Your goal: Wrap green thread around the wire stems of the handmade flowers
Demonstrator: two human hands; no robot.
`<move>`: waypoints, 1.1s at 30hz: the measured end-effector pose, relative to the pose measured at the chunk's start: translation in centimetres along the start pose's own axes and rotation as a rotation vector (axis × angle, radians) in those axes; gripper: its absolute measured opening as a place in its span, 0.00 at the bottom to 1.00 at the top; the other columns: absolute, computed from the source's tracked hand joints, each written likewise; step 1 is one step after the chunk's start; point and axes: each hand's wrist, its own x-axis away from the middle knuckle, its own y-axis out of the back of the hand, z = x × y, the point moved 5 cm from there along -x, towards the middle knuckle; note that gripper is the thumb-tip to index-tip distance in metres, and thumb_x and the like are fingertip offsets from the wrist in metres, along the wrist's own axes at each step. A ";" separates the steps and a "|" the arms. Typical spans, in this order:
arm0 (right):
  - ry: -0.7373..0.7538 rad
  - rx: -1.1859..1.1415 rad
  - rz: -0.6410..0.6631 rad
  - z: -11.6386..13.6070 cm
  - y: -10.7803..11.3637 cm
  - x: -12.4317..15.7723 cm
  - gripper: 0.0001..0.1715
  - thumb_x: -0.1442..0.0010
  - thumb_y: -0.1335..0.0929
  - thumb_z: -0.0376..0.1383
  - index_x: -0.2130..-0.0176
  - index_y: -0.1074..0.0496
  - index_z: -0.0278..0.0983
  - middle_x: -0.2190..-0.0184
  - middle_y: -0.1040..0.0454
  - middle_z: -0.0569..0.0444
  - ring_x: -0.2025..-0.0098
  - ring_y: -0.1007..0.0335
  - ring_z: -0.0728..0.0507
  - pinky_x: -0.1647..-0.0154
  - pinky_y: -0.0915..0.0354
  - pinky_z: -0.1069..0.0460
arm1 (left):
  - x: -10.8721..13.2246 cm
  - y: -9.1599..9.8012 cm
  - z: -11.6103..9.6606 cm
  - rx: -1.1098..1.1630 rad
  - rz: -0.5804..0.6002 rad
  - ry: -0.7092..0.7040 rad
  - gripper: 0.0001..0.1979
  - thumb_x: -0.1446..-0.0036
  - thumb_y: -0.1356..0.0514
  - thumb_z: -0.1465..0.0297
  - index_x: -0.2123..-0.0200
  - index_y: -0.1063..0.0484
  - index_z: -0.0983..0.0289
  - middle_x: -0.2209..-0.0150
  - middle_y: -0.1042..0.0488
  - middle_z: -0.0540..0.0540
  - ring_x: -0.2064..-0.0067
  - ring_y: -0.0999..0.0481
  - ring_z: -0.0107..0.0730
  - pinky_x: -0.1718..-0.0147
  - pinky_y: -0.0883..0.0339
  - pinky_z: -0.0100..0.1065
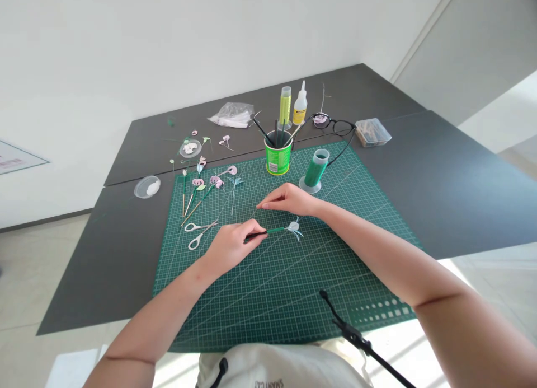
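Observation:
My left hand (235, 242) is closed around a thin dark stick whose far end is wrapped in green and carries a small pale blue and white flower (294, 227). The flower points right, above the mat. Just behind the stick, my right hand (287, 199) has its fingertips pinched together; whatever is between them is too fine to make out. A spool of green thread (315, 169) stands near my right wrist. White-handled scissors (197, 234) lie partly open to the left of my left hand. Small pink and blue flowers on sticks (200, 189) lie beyond the scissors.
Beneath everything is a green cutting mat (235, 309). A green can (277, 158) holds dark sticks. Behind it stand a yellow-green spool (285, 105), a glue bottle (299, 109) and black glasses (344, 127). A clear box (372, 132), plastic bag (232, 115) and small dishes (146, 187) lie around.

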 end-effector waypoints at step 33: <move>-0.002 -0.053 -0.013 -0.3 0.5 -0.1 0.18 0.39 0.27 0.45 0.56 0.16 0.36 0.61 0.16 0.48 0.61 0.23 0.44 0.61 0.31 0.49 | -0.6 0.9 0.0 0.138 -0.074 0.168 0.03 0.40 0.36 0.70 0.68 0.25 0.61 0.71 0.20 0.48 0.70 0.22 0.29 0.68 0.28 0.29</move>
